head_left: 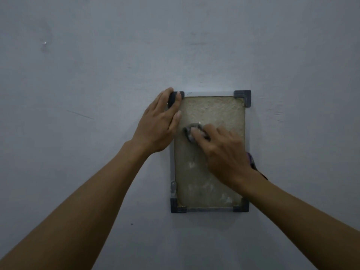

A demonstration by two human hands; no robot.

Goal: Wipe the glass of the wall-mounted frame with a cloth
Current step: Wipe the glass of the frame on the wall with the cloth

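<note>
The left hand (158, 121) lies flat, fingers spread, over the frame's (242, 97) upper-left corner, apparently steadying it against the wall (97, 75). The right hand (220, 151) is clamped on a bunched grey cloth (190, 133), pressing it to the glass (214, 112) just above centre.
</note>
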